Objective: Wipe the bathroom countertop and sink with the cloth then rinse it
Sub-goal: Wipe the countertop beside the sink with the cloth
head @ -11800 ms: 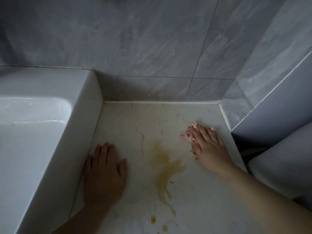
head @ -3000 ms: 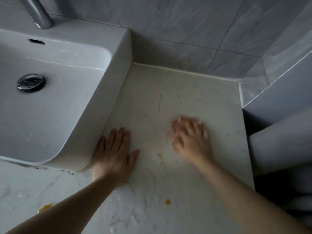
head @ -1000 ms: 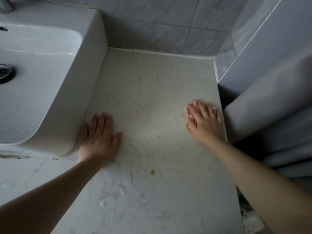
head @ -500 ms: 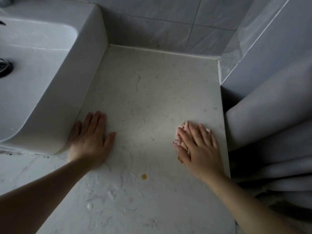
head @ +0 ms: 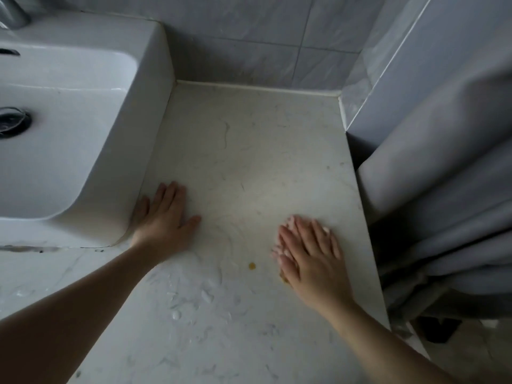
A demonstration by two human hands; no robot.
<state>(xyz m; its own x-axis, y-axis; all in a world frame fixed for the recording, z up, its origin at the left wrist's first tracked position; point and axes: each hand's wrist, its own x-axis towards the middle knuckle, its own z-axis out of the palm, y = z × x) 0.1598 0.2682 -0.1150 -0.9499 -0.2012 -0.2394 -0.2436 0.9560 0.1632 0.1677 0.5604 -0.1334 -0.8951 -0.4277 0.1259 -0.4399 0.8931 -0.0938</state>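
Observation:
My right hand (head: 310,253) lies flat on the pale marble countertop (head: 249,151), pressing a small pinkish-white cloth (head: 280,252) whose edges show past the fingertips and thumb side. A small yellow spot (head: 251,266) sits just left of that hand. My left hand (head: 162,217) rests flat, fingers spread, against the corner of the white sink (head: 83,139). The sink's metal drain (head: 12,124) shows at the far left.
A grey tiled wall (head: 249,42) backs the counter. On the right a grey curtain (head: 443,217) hangs beside the counter's edge. Water droplets and wet streaks (head: 194,297) lie on the near part of the counter. The tap's base (head: 12,12) shows at top left.
The large yellow stain seen earlier is gone; one small spot is left. Over the last second my right hand slid with the cloth toward me. The left hand stayed by the sink.

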